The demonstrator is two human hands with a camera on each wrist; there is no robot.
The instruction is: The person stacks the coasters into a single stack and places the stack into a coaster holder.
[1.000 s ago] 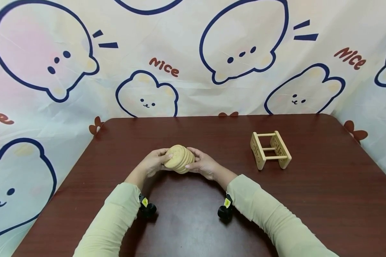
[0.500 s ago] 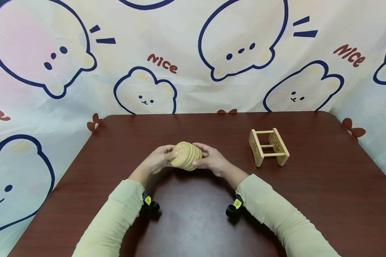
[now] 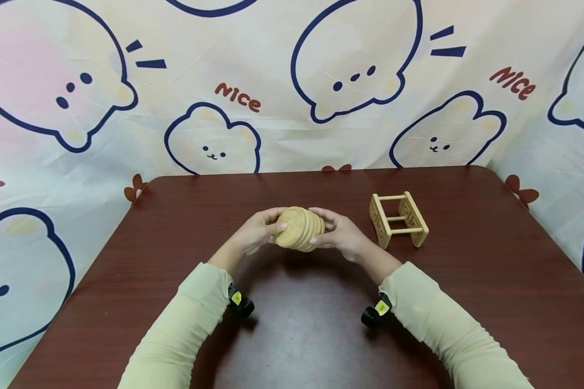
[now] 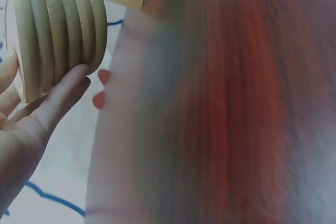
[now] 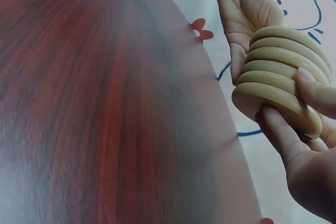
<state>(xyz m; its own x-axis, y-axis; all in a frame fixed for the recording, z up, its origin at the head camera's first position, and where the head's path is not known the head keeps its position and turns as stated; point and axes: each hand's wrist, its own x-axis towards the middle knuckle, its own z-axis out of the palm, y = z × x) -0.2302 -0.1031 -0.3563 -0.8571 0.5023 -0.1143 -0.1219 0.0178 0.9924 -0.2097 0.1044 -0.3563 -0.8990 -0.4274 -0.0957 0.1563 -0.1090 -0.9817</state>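
Observation:
A stack of several round wooden coasters (image 3: 299,229) is held on its side, close over the middle of the dark wooden table. My left hand (image 3: 255,232) grips the stack's left end, thumb on the flat outer face. From the other side my right hand (image 3: 345,235) holds the right end between thumb and fingers. The left wrist view shows the coasters (image 4: 60,30) pressed face to face, with left fingers (image 4: 65,93) under them. In the right wrist view the right thumb (image 5: 315,90) lies across their edges. Right of the hands stands a small wooden rack (image 3: 384,221).
The rack has two cut-out side panels joined by thin rods. Dark reddish-brown wood makes up the table (image 3: 175,324), and a printed cloth (image 3: 282,135) hangs behind its far edge. Each wrist carries a small black camera (image 3: 240,305).
Both hands have moved right together with the coaster stack, nearer the rack. The grip stays much the same, and the head view has shifted slightly.

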